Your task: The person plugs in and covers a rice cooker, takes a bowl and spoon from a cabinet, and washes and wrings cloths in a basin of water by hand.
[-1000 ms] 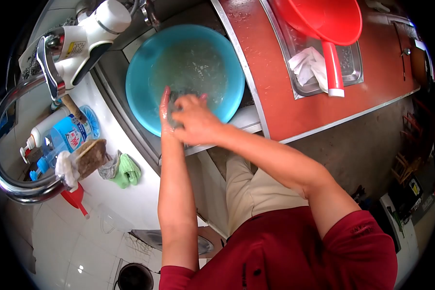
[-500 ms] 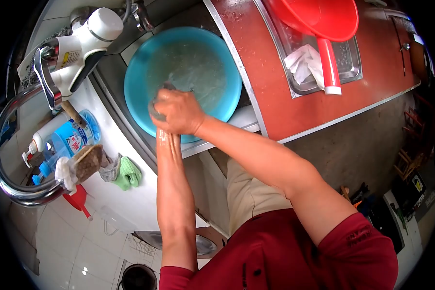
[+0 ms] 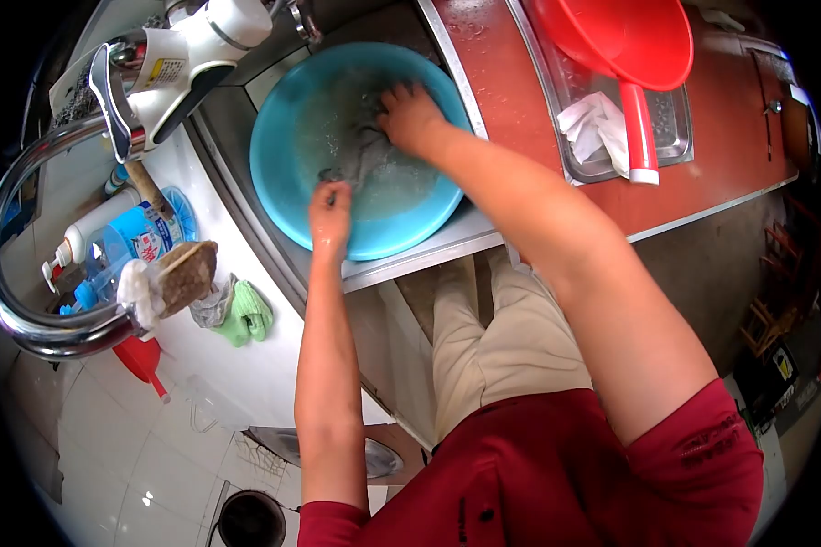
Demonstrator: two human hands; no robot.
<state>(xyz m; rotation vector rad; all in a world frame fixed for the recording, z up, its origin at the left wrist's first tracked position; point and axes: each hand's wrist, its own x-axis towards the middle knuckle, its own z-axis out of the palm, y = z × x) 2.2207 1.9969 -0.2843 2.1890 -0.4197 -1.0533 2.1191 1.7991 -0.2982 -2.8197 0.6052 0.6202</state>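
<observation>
A dark grey cloth (image 3: pixel 367 153) lies in cloudy water inside a blue plastic basin (image 3: pixel 274 196). At the near left of the basin, my left hand (image 3: pixel 330 217) is closed on one end of the cloth, just above the water. My right hand (image 3: pixel 412 120) reaches in at the far right, its fingers bent over the other end of the cloth, with part of their grip hidden. Between the two hands the cloth runs slantwise through the water. Wet skin shows on my left wrist.
A white faucet (image 3: pixel 169 68) with a curved chrome spout (image 3: pixel 9 301) stands at left, near bottles (image 3: pixel 141 237) and a green cloth (image 3: pixel 249 314). On the red-brown counter (image 3: pixel 511 118), a red ladle (image 3: pixel 639 128) rests over a metal tray (image 3: pixel 675 150) holding a white cloth (image 3: pixel 593 128).
My hands were together, squeezing the grey cloth over the basin. They have come apart, the right moving away and to the right, and the cloth is now spread in the water.
</observation>
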